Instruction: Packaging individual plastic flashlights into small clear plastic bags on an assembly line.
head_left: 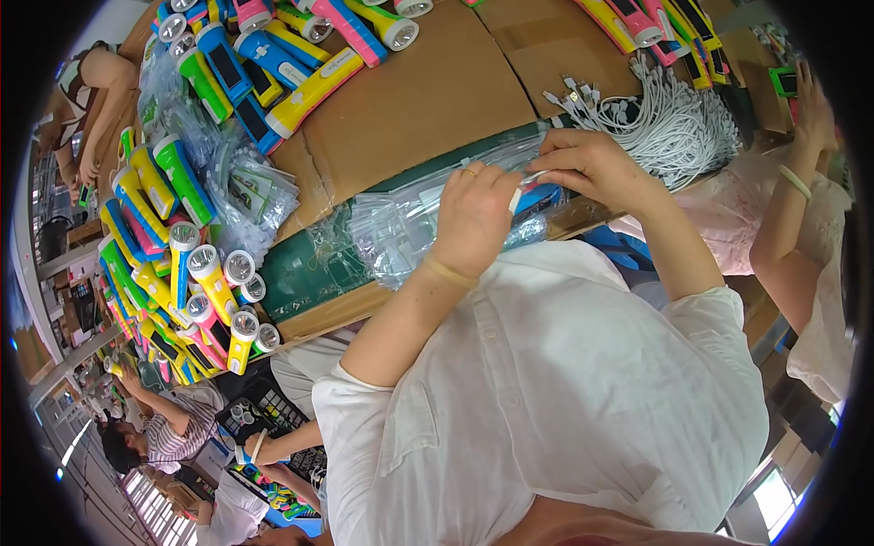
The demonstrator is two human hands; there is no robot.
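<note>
My left hand [475, 211] and my right hand [587, 164] are close together at the table's near edge, fingers closed in a pinch. Between them is a clear plastic bag [530, 229] with a blue and white thing [537, 198] in it, probably a flashlight; my fingers cover part of it. The fingertips of both hands meet at the bag's upper edge. Just left of my left hand lies a stack of clear plastic bags [387, 223]. A heap of white charging cables [669, 118] lies beyond my right hand.
Many coloured flashlights [164, 182] are piled along the left, more [309, 45] at the far side. Packets with printed cards [259, 191] lie among them. Flat cardboard [419, 100] covers the tabletop. A co-worker's arm [787, 209] is at right; other people work at left near a black crate [273, 405].
</note>
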